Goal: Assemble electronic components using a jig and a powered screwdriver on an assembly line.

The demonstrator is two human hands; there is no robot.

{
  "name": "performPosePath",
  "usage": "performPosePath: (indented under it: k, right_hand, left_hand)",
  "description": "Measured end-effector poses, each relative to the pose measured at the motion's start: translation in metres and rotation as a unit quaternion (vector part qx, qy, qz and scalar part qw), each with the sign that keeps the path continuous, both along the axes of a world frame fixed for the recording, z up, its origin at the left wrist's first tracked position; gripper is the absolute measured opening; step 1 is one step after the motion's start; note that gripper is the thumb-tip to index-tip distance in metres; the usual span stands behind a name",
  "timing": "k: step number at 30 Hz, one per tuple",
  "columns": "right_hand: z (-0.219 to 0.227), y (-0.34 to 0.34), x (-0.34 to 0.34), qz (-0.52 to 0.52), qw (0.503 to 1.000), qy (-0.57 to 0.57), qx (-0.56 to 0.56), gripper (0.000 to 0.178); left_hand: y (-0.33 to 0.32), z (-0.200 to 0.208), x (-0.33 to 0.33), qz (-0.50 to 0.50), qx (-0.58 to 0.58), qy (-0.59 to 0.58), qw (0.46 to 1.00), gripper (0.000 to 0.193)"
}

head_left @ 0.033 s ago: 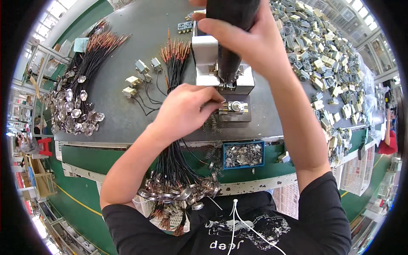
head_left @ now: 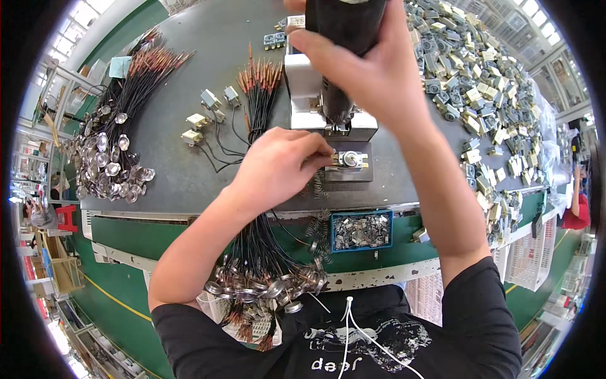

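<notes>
My left hand [head_left: 278, 161] is closed, thumb and forefinger pinching the left end of a small switch-like part [head_left: 350, 159] with a round metal shaft on top. That part sits on a dark metal block [head_left: 349, 174]. My right hand [head_left: 379, 69] is wrapped around a thick black cylindrical tool [head_left: 344, 28], which leans over a silver metal fixture [head_left: 306, 88] just behind the block. The tool's narrow lower end stands between the fixture's sides; its very tip is hard to make out. A bundle of black wires [head_left: 262, 101] with copper-coloured ends passes behind and below my left hand.
Loose grey and cream parts [head_left: 473, 88] are heaped at the right. A blue tray [head_left: 362, 249] of small metal pieces stands at the front edge. Metal-capped wires [head_left: 110, 151] lie at the left, several wired parts [head_left: 197, 120] nearer. Silver discs [head_left: 271, 287] hang off the edge.
My right hand and the black tool have shifted and tilted slightly. My left hand has stayed nearly in place at the switch-like part.
</notes>
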State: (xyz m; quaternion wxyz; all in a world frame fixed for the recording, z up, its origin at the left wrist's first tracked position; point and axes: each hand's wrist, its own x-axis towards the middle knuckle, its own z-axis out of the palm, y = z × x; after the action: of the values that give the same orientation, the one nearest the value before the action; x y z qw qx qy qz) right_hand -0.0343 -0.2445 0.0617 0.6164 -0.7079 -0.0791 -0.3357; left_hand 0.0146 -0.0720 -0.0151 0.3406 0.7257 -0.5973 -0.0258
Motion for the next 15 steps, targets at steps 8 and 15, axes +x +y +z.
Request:
performPosePath:
  k: [8,15]
  right_hand:
    - [-0.003,0.030,-0.015,-0.057,0.988,-0.114,0.090,0.086]
    - [-0.004,0.012,-0.054,-0.088,0.993,-0.026,0.079,0.055]
  left_hand:
    - [-0.010,-0.028,-0.012,-0.014,-0.005,-0.071,0.997,0.013]
    - [-0.010,-0.038,-0.017,0.003,0.005,-0.104,0.995,0.013]
